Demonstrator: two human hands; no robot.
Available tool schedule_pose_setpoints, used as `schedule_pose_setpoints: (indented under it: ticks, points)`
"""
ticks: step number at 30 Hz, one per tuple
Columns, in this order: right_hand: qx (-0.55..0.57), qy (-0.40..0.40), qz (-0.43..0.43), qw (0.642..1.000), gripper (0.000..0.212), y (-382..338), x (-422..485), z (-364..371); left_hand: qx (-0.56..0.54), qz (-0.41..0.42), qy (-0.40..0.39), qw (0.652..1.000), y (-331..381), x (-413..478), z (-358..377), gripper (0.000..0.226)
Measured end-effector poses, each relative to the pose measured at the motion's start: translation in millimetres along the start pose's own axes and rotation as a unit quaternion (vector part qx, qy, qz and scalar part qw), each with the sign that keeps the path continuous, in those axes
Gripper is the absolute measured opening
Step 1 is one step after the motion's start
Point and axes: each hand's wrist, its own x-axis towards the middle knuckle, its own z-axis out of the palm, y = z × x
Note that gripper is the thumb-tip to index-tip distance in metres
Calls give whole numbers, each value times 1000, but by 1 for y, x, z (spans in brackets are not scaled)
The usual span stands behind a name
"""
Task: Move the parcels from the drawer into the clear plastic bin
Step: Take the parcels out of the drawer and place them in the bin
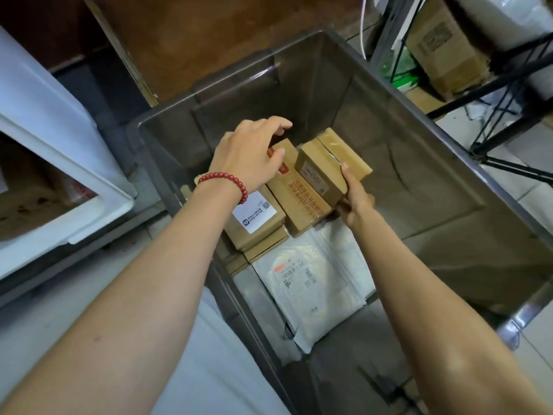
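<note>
Nearest the camera, a white padded plastic mailer with a printed label (308,283) lies flat on the floor of the smoky clear plastic bin (419,205), below the right wrist. It looks soft and light, and is probably best lifted by an edge.

Under the left wrist, which wears a red bead bracelet (224,179), sits a brown cardboard box with a white label (257,223), stacked on other flat cartons.

The left hand (248,157) arches over the far end of a long brown cardboard box with red print (299,202). Its thumb is on the top face and its fingers curl past the far edge.

Just beside it, the right hand (356,202) holds a small brown cardboard box sealed with clear tape (326,163), thumb on top and fingers beneath the near corner. That box is tilted and leans against the long box.

The cartons look stiff and fairly light, with square corners that suit a grip across opposite faces. The tape may be slick under a thumb.

Left of the left forearm, outside the bin, is a white open drawer (74,175) with brown cardboard showing inside. Beyond the right hand, past the bin's far rim, stands a dark metal rack (493,85) holding more cartons.
</note>
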Motion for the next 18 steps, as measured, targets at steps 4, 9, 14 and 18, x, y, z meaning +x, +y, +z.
schedule_pose_setpoints:
  ticks: [4, 9, 14, 18]
  points:
    - [-111, -61, 21, 992, 73, -6, -5, 22, -17, -6, 7, 1000, -7, 4, -2, 41]
    - [-215, -82, -9, 973, 80, 3, -11, 47, -17, -34, 2, 999, -20, 0, -3, 39]
    - [-268, -75, -13, 960, 96, 7, -7, 52, -13, -46, -8, 999, -31, -8, -8, 40]
    - [-279, -81, -24, 957, 97, 4, -4, 50, -26, -56, -3, 998, -34, -8, -12, 42]
